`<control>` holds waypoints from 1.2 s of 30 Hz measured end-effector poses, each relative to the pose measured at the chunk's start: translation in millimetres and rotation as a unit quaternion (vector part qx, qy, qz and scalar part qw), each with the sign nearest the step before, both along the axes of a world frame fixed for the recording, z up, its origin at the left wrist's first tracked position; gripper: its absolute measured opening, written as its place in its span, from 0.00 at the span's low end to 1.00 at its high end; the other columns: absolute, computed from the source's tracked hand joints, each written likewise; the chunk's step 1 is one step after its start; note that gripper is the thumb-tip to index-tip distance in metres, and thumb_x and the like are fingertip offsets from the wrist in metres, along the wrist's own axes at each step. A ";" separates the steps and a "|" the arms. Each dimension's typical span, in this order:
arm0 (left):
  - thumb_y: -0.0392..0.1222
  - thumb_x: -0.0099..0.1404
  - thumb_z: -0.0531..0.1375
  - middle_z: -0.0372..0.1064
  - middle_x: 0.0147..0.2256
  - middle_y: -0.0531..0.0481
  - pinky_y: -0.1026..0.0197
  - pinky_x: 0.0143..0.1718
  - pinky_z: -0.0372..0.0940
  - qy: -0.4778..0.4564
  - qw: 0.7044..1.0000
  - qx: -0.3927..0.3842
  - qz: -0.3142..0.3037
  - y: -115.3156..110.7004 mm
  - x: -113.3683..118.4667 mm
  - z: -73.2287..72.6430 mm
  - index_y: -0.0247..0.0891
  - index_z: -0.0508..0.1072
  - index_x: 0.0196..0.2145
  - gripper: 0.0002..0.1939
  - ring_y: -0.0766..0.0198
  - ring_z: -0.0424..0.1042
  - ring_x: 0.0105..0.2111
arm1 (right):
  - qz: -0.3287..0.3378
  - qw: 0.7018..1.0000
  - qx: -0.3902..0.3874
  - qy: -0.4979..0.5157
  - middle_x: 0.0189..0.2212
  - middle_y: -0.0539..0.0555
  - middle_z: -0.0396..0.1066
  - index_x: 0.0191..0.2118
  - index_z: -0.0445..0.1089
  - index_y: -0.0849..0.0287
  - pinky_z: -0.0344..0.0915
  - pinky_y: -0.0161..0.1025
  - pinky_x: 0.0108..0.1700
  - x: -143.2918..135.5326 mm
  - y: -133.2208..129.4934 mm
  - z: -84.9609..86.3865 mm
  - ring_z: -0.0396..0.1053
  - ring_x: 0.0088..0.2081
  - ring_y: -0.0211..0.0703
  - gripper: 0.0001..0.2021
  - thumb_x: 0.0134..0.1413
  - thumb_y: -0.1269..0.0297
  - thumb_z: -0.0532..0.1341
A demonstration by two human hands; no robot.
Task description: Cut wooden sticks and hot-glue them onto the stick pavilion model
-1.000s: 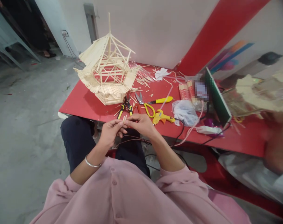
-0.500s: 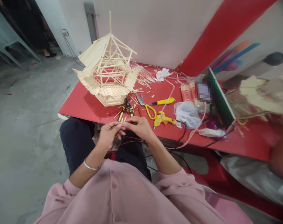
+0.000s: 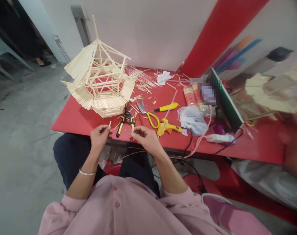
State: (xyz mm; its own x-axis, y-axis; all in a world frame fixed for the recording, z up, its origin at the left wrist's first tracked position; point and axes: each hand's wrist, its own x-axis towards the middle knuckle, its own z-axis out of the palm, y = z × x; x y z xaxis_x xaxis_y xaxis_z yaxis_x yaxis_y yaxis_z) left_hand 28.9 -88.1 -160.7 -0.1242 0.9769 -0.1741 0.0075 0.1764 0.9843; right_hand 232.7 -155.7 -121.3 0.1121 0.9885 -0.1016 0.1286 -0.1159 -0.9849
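Observation:
My left hand (image 3: 99, 136) pinches a short wooden stick (image 3: 110, 123) upright between thumb and fingers at the table's front edge. Another short wooden stick (image 3: 133, 129) shows at the fingertips of my right hand (image 3: 145, 138), which is closed on it. Between and just beyond my hands lie black-and-yellow pliers (image 3: 126, 120) with open handles. A pavilion-like model (image 3: 106, 81) built of thin wooden sticks stands on the red table (image 3: 77, 119), farther off to the left. Its roof is covered with sticks on one side and bare framework on the other.
Yellow-handled scissors (image 3: 150, 117), a yellow-handled knife (image 3: 166, 107) and a yellow glue gun (image 3: 168, 127) lie right of the pliers. Beyond are a plastic bag (image 3: 192, 120), stick packs (image 3: 191, 94) and a green board (image 3: 227, 98). Loose stick pieces (image 3: 143, 86) are scattered behind. Another person's arm (image 3: 295, 147) is at right.
My hands were together at the table edge and have moved apart, each with a stick piece. The left hand went left. The whole view has shifted slightly.

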 end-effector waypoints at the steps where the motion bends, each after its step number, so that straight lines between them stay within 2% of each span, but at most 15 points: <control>1: 0.46 0.51 0.69 0.74 0.22 0.50 0.68 0.17 0.62 -0.013 1.000 0.000 -0.006 -1.3 1.6 1.5 0.34 0.76 0.31 0.13 0.67 0.71 0.18 | 0.014 0.999 0.014 -0.044 0.29 0.50 0.75 0.34 0.73 0.57 0.67 0.37 0.33 8.6 3.0 6.1 0.72 0.29 0.39 0.12 0.49 0.53 0.65; 3: 0.47 0.51 0.70 0.75 0.23 0.50 0.70 0.15 0.59 -0.052 0.998 0.006 -0.021 -3.2 5.4 5.5 0.34 0.76 0.31 0.15 0.68 0.71 0.18 | 0.040 0.986 0.043 -0.155 0.31 0.51 0.76 0.34 0.75 0.56 0.66 0.37 0.35 30.3 16.1 21.0 0.71 0.31 0.39 0.11 0.53 0.54 0.62; 6: 0.47 0.50 0.71 0.75 0.24 0.50 0.70 0.15 0.58 -0.117 0.992 0.012 -0.038 -5.6 14.1 12.8 0.35 0.75 0.31 0.16 0.69 0.69 0.18 | 0.061 0.937 0.070 -0.336 0.32 0.52 0.78 0.37 0.77 0.57 0.64 0.38 0.37 65.9 61.0 41.5 0.72 0.33 0.41 0.11 0.57 0.58 0.59; 8: 0.47 0.50 0.72 0.75 0.24 0.50 0.70 0.14 0.58 -0.139 0.989 0.004 -0.050 -8.2 21.2 17.8 0.34 0.75 0.30 0.16 0.70 0.69 0.17 | 0.043 0.865 0.071 -0.495 0.34 0.56 0.78 0.38 0.77 0.59 0.64 0.40 0.39 85.0 105.5 47.7 0.73 0.36 0.46 0.12 0.59 0.62 0.56; 11: 0.48 0.50 0.72 0.75 0.24 0.50 0.70 0.14 0.57 -0.149 0.986 -0.015 -0.071 -14.1 28.8 23.9 0.34 0.75 0.30 0.16 0.70 0.69 0.18 | 0.059 0.744 -0.015 -0.665 0.48 0.63 0.76 0.47 0.76 0.61 0.64 0.42 0.45 102.5 173.6 42.7 0.71 0.49 0.53 0.16 0.60 0.69 0.53; 12: 0.48 0.50 0.72 0.75 0.24 0.50 0.70 0.15 0.58 -0.150 0.986 -0.021 -0.077 -16.2 29.5 25.3 0.34 0.75 0.31 0.16 0.70 0.69 0.18 | 0.066 0.733 -0.036 -0.676 0.49 0.66 0.75 0.49 0.75 0.63 0.64 0.44 0.47 105.8 192.1 38.3 0.71 0.51 0.56 0.17 0.59 0.70 0.54; 14: 0.48 0.51 0.72 0.75 0.25 0.49 0.70 0.15 0.58 -0.150 0.985 -0.029 -0.084 -19.2 27.8 27.0 0.34 0.76 0.31 0.16 0.70 0.69 0.18 | 0.083 0.721 -0.065 -0.685 0.50 0.68 0.74 0.49 0.75 0.64 0.64 0.46 0.49 110.0 218.7 28.8 0.70 0.52 0.58 0.17 0.57 0.71 0.56; 17: 0.46 0.52 0.72 0.75 0.25 0.49 0.71 0.15 0.58 -0.151 0.986 -0.033 -0.071 -19.4 20.8 27.7 0.34 0.76 0.31 0.15 0.71 0.68 0.18 | 0.110 0.718 -0.088 -0.682 0.50 0.67 0.74 0.47 0.77 0.62 0.65 0.47 0.50 114.8 233.9 19.7 0.71 0.52 0.58 0.15 0.56 0.67 0.60; 19: 0.46 0.52 0.72 0.75 0.25 0.50 0.71 0.15 0.58 -0.152 0.986 -0.036 -0.057 -17.1 16.9 27.3 0.34 0.76 0.31 0.15 0.71 0.68 0.18 | 0.133 0.720 -0.098 -0.674 0.48 0.65 0.76 0.46 0.78 0.60 0.66 0.45 0.48 119.2 232.7 19.3 0.72 0.50 0.57 0.14 0.55 0.63 0.63; 23: 0.45 0.52 0.72 0.75 0.24 0.50 0.71 0.15 0.57 -0.161 0.984 -0.045 -0.059 -11.4 16.5 23.7 0.34 0.76 0.31 0.14 0.71 0.68 0.18 | 0.211 0.742 -0.118 -0.626 0.36 0.55 0.80 0.41 0.80 0.55 0.65 0.36 0.40 128.6 223.2 24.0 0.75 0.37 0.45 0.12 0.51 0.59 0.67; 24: 0.45 0.52 0.72 0.75 0.24 0.50 0.71 0.16 0.57 -0.164 0.983 -0.048 -0.062 -10.4 17.8 22.2 0.34 0.76 0.31 0.14 0.71 0.68 0.18 | 0.219 0.749 -0.116 -0.615 0.34 0.55 0.80 0.40 0.81 0.55 0.64 0.35 0.38 129.8 222.0 24.2 0.74 0.36 0.44 0.12 0.51 0.58 0.67; 26: 0.45 0.52 0.72 0.75 0.24 0.50 0.71 0.16 0.57 -0.170 0.982 -0.055 -0.068 -9.2 20.6 19.7 0.34 0.75 0.31 0.14 0.71 0.68 0.18 | 0.187 0.755 -0.087 -0.622 0.36 0.56 0.80 0.41 0.80 0.56 0.63 0.36 0.38 129.8 223.1 21.8 0.74 0.37 0.45 0.13 0.54 0.56 0.64; 29: 0.44 0.52 0.71 0.75 0.24 0.50 0.71 0.16 0.57 -0.174 0.981 -0.058 -0.070 -8.5 22.6 19.1 0.34 0.75 0.31 0.14 0.71 0.68 0.18 | 0.134 0.719 -0.013 -0.681 0.45 0.58 0.78 0.49 0.77 0.56 0.63 0.39 0.41 125.6 234.2 13.6 0.72 0.45 0.48 0.16 0.59 0.62 0.57; 32: 0.45 0.51 0.72 0.75 0.24 0.49 0.71 0.16 0.57 -0.171 0.982 -0.054 -0.060 -8.7 19.9 22.3 0.34 0.75 0.31 0.14 0.71 0.68 0.18 | 0.191 0.684 0.009 -0.704 0.49 0.57 0.76 0.51 0.76 0.55 0.62 0.40 0.42 120.3 250.1 6.4 0.71 0.48 0.49 0.17 0.59 0.65 0.56; 36: 0.45 0.51 0.72 0.75 0.24 0.50 0.71 0.15 0.57 -0.172 0.983 -0.048 -0.042 -10.4 14.9 24.5 0.34 0.75 0.31 0.14 0.71 0.68 0.18 | 0.242 0.653 0.008 -0.718 0.47 0.62 0.76 0.46 0.79 0.57 0.61 0.43 0.43 115.0 262.9 6.1 0.70 0.49 0.54 0.14 0.59 0.62 0.58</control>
State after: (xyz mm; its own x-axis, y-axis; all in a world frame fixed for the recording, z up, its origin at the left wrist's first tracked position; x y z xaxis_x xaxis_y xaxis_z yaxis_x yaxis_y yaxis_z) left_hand 43.8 -98.5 -136.2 0.0380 0.9583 -0.2832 -0.3049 0.2810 0.9100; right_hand 347.7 107.1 -115.2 -0.2442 0.9434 -0.2243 0.9384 0.2882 0.1905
